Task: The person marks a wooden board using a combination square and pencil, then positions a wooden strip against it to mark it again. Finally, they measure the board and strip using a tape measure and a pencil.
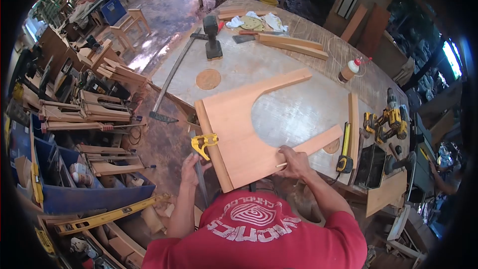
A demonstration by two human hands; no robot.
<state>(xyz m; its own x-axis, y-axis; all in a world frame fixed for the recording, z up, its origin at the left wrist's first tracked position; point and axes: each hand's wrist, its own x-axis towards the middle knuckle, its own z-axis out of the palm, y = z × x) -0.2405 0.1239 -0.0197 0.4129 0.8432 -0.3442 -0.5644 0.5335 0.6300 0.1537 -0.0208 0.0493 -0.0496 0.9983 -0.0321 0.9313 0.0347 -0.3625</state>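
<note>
A wooden panel [234, 129] with a large curved cut-out lies on the table in front of me, a thicker strip [213, 154] along its left edge. The yellow head of a combination square [205, 142] sits against that strip, its blade pointing down off the panel. My left hand [190, 169] is closed on the blade below the head. My right hand [295, 162] rests at the panel's lower right, by the cut-out, with a pencil [282, 165] between its fingers. The palm side of both hands is hidden.
A tape measure [344, 163], a wood strip [353, 134], yellow drills [391, 119] and a glue bottle [349, 70] are on the right. A dark cordless tool [212, 40] and a long bar clamp [174, 74] lie behind. A blue crate [94, 194] stands left.
</note>
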